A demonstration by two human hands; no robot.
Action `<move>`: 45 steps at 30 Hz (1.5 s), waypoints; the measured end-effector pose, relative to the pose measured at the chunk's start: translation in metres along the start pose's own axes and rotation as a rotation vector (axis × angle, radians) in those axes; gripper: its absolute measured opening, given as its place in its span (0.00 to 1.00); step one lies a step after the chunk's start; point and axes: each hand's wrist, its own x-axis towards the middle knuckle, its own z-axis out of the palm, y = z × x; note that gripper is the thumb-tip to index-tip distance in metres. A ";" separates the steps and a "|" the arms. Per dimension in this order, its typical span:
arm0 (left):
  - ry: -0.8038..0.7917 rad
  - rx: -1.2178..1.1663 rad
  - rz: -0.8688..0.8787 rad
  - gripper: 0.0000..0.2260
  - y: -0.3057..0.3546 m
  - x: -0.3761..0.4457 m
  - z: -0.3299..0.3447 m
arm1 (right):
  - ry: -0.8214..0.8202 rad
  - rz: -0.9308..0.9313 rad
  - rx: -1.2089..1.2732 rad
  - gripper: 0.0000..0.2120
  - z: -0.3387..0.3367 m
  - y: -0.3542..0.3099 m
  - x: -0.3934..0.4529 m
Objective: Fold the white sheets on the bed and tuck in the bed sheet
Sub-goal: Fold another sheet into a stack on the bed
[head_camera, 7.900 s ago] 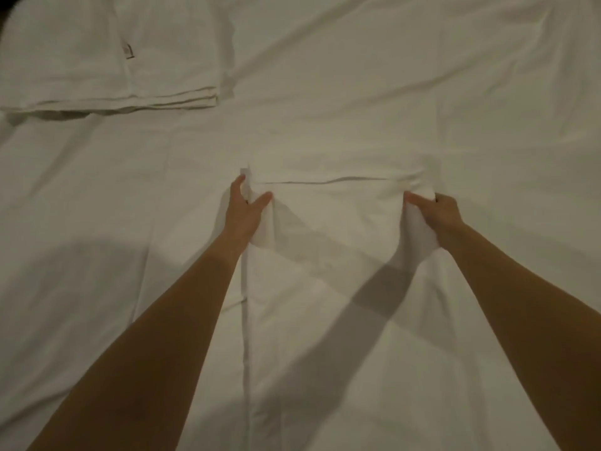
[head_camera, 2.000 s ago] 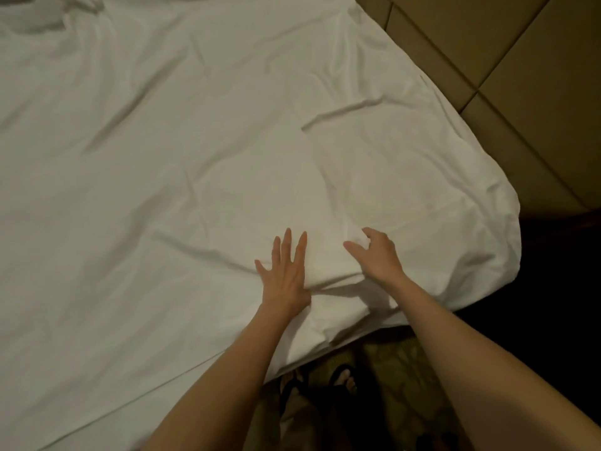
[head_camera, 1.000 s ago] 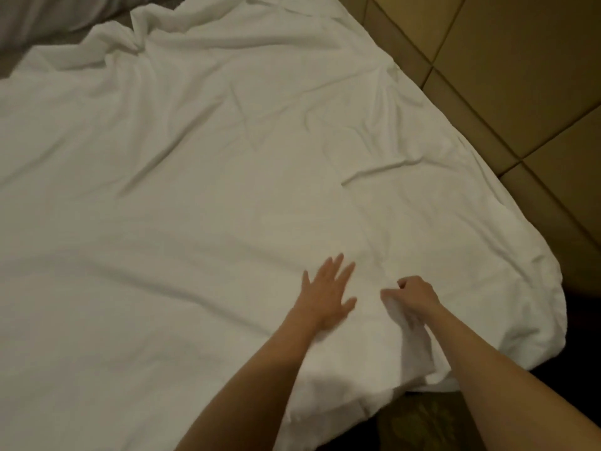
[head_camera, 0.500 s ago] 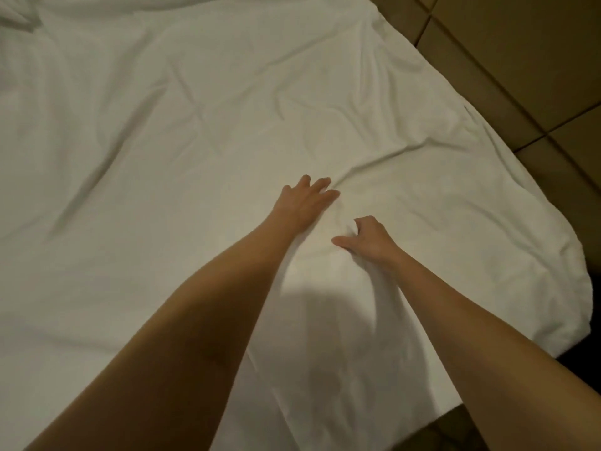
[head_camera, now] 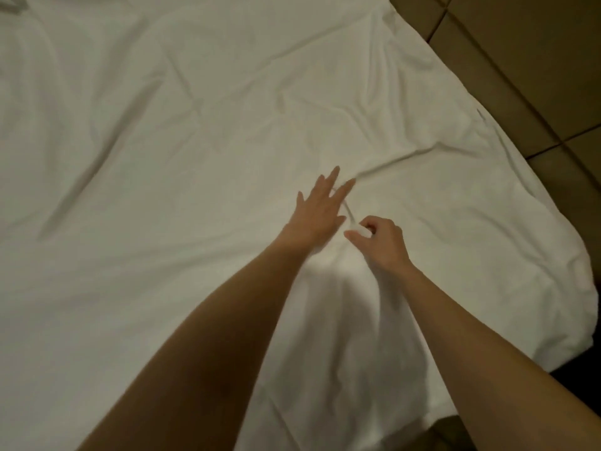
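- Head view: step in hand looks like smoothing and pulling the white bed sheet [head_camera: 201, 131] near the bed's corner, ahead of the tuck-in; no folded sheets show in this view.
- Left hand [head_camera: 320, 211] lies flat on the sheet, fingers straight and spread, palm down, pressing the cloth; it holds nothing.
- Right hand [head_camera: 380, 239] sits just beside it, fingers curled, thumb and fingertips pinching up a small ridge of sheet.
- Sheet covers nearly the whole view. Its rounded corner [head_camera: 566, 307] droops over the mattress edge at right, and the near edge hangs loose at bottom right, so not tucked yet by the look of it.
- Next move, my guess: keep the left palm as anchor, draw the pinched fold toward the corner to take out slack, then work the hanging edge under the mattress.
- Material: thin, matte woven cloth, soft and limp. Long shallow creases run diagonally, with one sharper wrinkle [head_camera: 400, 164] just beyond the fingers.
- Floor tiles [head_camera: 527, 50] at top right: large, tan, hard, smooth, with dark grout lines.
- Some motion blur around the hands.
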 end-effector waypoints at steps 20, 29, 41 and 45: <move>0.009 0.062 -0.395 0.31 0.117 -0.171 0.161 | -0.132 0.010 -0.319 0.12 -0.055 0.084 -0.117; 0.041 0.111 -0.412 0.31 0.143 -0.223 0.120 | -0.084 -0.195 -0.771 0.23 -0.064 0.050 -0.178; 0.464 0.022 -0.678 0.27 0.051 -0.431 -0.014 | -0.161 -0.839 -0.982 0.27 0.037 -0.147 -0.316; 0.536 0.026 -0.762 0.26 -0.001 -0.537 -0.041 | -0.151 -0.957 -0.989 0.26 0.089 -0.206 -0.384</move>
